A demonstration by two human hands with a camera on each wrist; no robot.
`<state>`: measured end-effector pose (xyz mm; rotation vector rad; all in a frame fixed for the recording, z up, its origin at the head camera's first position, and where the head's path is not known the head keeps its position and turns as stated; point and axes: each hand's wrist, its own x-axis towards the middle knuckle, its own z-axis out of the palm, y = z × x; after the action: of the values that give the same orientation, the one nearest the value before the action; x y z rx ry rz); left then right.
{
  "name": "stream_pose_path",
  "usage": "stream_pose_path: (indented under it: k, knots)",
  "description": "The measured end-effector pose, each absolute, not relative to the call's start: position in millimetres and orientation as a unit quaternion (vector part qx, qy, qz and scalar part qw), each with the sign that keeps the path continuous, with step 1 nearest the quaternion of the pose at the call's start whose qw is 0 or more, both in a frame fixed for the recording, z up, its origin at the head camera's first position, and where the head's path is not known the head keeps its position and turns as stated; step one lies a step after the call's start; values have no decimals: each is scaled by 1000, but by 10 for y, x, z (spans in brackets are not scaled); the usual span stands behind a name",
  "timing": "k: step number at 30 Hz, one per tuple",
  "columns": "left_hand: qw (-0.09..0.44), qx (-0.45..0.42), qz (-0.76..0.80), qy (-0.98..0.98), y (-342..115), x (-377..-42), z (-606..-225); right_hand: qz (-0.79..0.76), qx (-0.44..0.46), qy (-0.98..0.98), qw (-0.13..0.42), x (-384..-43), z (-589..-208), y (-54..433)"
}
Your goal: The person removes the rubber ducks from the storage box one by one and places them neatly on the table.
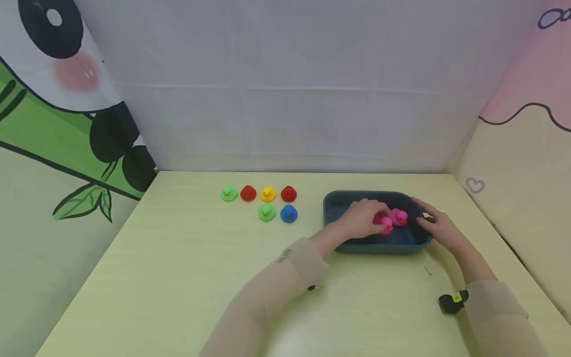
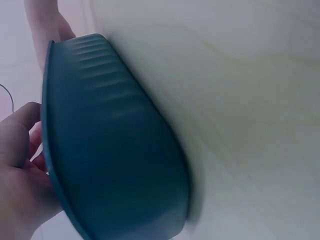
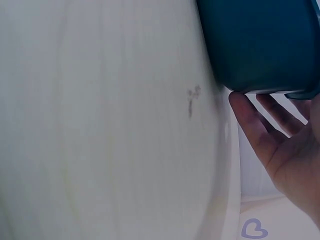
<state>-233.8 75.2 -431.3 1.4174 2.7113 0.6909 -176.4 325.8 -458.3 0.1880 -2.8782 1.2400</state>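
A dark blue-green plastic tray (image 1: 379,249) stands on the table at right in the head view. Inside it, my left hand (image 1: 363,219) pinches a pink rubber duck (image 1: 386,226) between thumb and fingers. Another pink duck (image 1: 399,217) lies just to the right of it. At the tray's right end my right hand (image 1: 439,229) grips the rim, thumb over the edge. In the right wrist view, the fingers (image 3: 252,125) of that hand touch the tray's outer wall (image 3: 260,45). From the left wrist camera, the tray wall (image 2: 110,140) hides most of the held duck.
Left of the tray, rubber ducks sit in two short rows: green (image 1: 229,193), red (image 1: 248,193), yellow (image 1: 268,194) and red (image 1: 288,194) behind, green (image 1: 266,212) and blue (image 1: 289,213) in front. A pale cloth wall (image 1: 285,124) rises at the table's back edge.
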Motion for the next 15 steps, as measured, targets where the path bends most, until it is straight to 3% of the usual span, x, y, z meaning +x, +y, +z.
stream_pose_path:
  k: [15]
  knots:
    - [15, 446, 238, 863, 527, -2193, -4057, 395, 67, -916, 1, -1771, -4586, 3262]
